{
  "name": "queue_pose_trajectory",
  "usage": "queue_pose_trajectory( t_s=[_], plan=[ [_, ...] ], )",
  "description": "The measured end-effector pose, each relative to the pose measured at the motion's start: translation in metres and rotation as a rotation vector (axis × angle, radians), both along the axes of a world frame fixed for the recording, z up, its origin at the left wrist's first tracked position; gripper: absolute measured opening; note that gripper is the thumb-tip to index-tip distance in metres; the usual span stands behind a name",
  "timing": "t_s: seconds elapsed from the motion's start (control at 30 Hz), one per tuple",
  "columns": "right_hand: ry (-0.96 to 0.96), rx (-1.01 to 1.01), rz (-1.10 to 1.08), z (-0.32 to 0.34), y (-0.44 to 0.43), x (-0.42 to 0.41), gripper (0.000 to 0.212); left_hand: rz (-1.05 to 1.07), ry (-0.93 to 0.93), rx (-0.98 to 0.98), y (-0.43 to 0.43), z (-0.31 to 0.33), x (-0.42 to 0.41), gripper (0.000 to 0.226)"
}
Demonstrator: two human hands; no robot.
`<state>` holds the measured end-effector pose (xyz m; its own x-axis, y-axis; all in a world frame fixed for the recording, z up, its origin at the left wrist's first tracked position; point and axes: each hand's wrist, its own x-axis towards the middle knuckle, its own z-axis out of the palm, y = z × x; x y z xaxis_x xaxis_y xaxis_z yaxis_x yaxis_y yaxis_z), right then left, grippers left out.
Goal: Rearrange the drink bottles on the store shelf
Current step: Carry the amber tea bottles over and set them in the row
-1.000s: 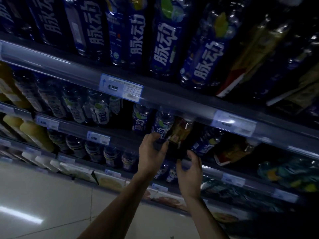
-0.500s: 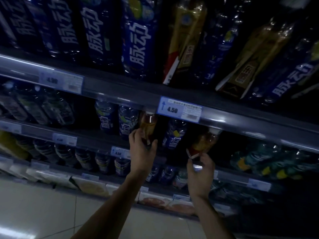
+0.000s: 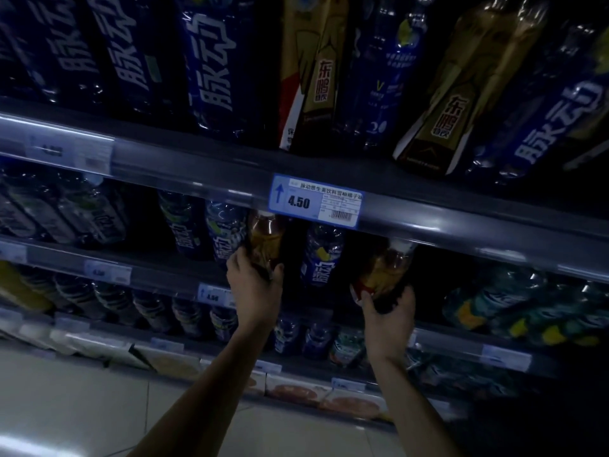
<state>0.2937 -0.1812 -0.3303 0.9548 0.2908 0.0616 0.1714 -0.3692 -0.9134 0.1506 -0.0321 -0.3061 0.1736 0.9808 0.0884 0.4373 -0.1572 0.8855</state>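
Drink bottles, two amber: one [image 3: 265, 239] gripped by the left hand [image 3: 255, 288] among blue bottles [image 3: 321, 258] on the middle shelf [image 3: 461, 239], one [image 3: 384, 272] clasped in the right hand [image 3: 389, 319] alongside; sorting mid-step, next placement likely needs a free slot.

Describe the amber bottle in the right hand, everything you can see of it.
The amber bottle is clear plastic holding golden-brown drink, with a pale cap at the top and a gold label with a red and white corner near the base. It leans, top tilted up and right, just under the shelf rail. The right hand cups its lower end from below. Nothing else clearly touches it.
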Motion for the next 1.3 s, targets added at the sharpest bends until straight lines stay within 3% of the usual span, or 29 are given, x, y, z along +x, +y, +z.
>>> queue_pose_trajectory(
  t_s=[0.13,0.43,0.57,0.67,0.87,1.1,1.3],
  plan=[
    [-0.016,0.021,0.041,-0.001,0.002,0.003,0.064,0.02,0.016,0.025,0.002,-0.002,0.008,0.064],
    [-0.017,0.007,-0.018,0.006,0.01,0.005,0.069,0.049,-0.178,0.007,-0.006,0.001,0.016,0.057],
    [-0.021,0.01,-0.028,0.009,0.014,0.006,0.058,0.075,-0.102,-0.017,-0.006,0.003,0.018,0.069],
    [-0.027,0.016,-0.039,0.012,0.018,0.006,0.052,0.072,-0.045,-0.008,-0.003,0.005,0.02,0.058],
    [-0.035,0.028,-0.057,0.015,0.017,0.005,0.05,0.078,-0.093,-0.109,0.005,0.009,0.016,0.054],
    [-0.046,0.054,-0.059,0.021,0.01,-0.007,0.062,0.016,-0.152,-0.117,0.007,0.007,-0.006,0.058],
    [-0.062,0.106,-0.017,0.039,0.0,-0.03,0.057,-0.043,-0.216,-0.106,-0.009,0.024,-0.027,0.055]
  ],
)
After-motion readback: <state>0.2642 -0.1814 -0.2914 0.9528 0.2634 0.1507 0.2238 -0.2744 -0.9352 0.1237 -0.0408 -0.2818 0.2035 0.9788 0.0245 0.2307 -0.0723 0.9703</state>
